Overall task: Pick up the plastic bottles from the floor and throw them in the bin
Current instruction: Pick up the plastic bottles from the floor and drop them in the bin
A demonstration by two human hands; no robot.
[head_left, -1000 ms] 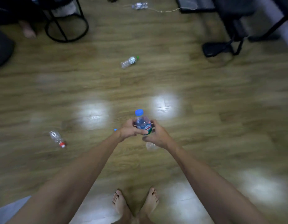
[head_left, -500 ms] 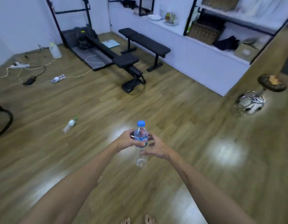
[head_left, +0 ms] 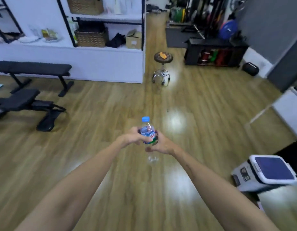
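Note:
A clear plastic bottle with a blue cap and a blue label stands upright in front of me, held in both hands at chest height. My left hand wraps its left side. My right hand grips its right side and lower part; the clear base shows below the fingers. A grey bin with a white-rimmed dark blue lid stands on the floor at the lower right, lid closed. No other bottles lie in view.
Wooden floor all around. Black workout benches stand at the left, a white shelf unit with baskets behind them. A round stool on wheels stands ahead, a black rack with weights at the back right.
My view has swung up and to the right, away from the floor bottles; the bin has come into view at the lower right. Both hands keep hold of the bottle.

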